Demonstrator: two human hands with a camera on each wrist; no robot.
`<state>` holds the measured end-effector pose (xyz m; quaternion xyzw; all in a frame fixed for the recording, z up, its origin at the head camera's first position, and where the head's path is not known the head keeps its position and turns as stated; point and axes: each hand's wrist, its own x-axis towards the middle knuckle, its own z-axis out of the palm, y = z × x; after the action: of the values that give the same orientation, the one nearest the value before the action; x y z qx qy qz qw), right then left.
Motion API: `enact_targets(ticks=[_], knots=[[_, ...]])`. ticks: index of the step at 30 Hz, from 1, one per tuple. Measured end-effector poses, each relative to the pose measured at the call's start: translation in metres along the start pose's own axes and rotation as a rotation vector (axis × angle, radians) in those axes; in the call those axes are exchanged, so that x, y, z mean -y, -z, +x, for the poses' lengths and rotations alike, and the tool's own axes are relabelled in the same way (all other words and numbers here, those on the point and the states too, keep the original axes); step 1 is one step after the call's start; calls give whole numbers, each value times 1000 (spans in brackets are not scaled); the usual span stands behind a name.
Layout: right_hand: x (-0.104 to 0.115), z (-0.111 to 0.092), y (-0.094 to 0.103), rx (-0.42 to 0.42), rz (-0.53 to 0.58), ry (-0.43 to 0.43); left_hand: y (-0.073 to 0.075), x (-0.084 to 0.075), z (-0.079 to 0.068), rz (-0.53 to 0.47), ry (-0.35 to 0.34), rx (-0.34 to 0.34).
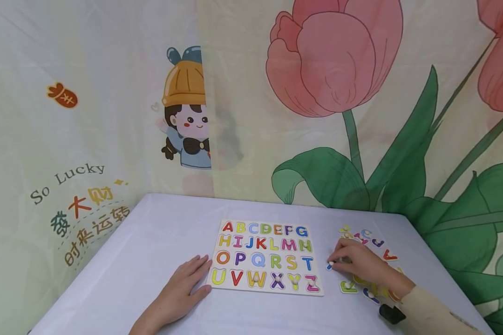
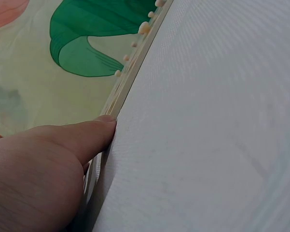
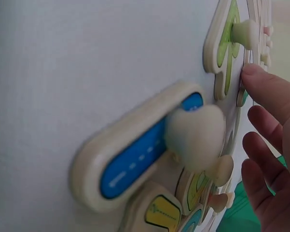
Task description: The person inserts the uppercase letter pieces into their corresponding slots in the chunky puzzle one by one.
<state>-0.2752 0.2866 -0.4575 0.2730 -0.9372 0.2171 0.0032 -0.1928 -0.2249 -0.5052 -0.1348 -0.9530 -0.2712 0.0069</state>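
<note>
My right hand (image 1: 358,261) pinches a small blue letter piece (image 1: 329,267) by its pale knob, just right of the alphabet puzzle board (image 1: 266,291). Which letter it is, I cannot tell. The left hand (image 1: 183,287) lies along the board's left edge, fingers extended, thumb at the lower corner. From the left wrist, the thumb (image 2: 94,135) presses against the board's side. Knobbed pieces sit in several slots, among them W (image 1: 256,279), X (image 1: 277,280) and Z (image 1: 312,283). In the right wrist view the curled right fingers (image 3: 265,150) show beyond a green letter piece (image 3: 227,48).
Loose knobbed letters lie around the right hand: a red one (image 1: 390,255), a green one (image 1: 349,287), a dark blue one (image 1: 371,295). A black object (image 1: 391,314) shows by the right sleeve. Behind the white table (image 1: 172,223) hangs a printed curtain (image 1: 243,93).
</note>
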Motion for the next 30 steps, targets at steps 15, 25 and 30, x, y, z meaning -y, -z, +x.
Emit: enact_targets(ticks=[15, 25, 30], knots=[[16, -10, -10, -141, 74, -234, -1, 1, 1, 2, 9, 3], [38, -16, -27, -218, 61, -434, -1, 1, 2, 5, 18, 5], [37, -13, -29, -227, 26, -439, -2, 1, 1, 3, 15, 4]])
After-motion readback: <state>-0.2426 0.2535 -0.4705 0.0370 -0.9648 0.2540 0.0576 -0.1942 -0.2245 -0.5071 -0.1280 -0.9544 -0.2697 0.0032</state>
